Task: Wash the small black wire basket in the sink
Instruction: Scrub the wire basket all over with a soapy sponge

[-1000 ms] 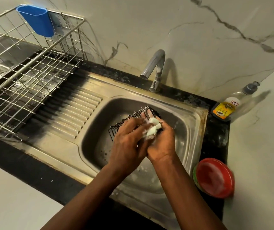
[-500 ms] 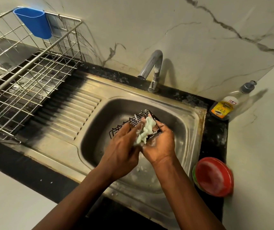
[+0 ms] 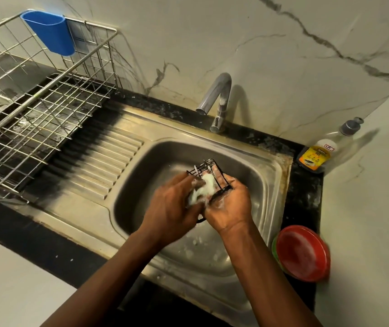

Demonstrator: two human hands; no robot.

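Over the steel sink (image 3: 266, 185), 2 bare hands meet above the middle of the basin. The right hand (image 3: 230, 206) grips the small black wire basket (image 3: 208, 169), its fingers (image 3: 232, 182) curled round the basket's near edge, so that the basket is held tilted above the basin floor with its far wires sticking up past both hands. The left hand (image 3: 172, 204) comes in from the left, its fingers closed round a pale soapy scrubber (image 3: 200, 190) that is pressed against the basket's wires between the 2 hands. White foam clings to the right hand near the thumb, and flecks of suds lie on the basin floor below the wrists. The left hand is a little blurred.

Behind the basin a chrome tap (image 3: 219, 97) stands on the black surface (image 3: 306, 190), its spout turned to the left. The ribbed drainboard (image 3: 108, 161) runs off to the left of the basin, and on its far end sits a metal wire dish rack (image 3: 35, 119) with a blue cup (image 3: 49, 31) hung on its top rail. At the back right corner a clear pump bottle (image 3: 318, 154) with a yellow label leans against the marbled wall (image 3: 283, 43). Just right of the sink's near corner sits a round red container (image 3: 303, 252) with a green rim showing beneath it.
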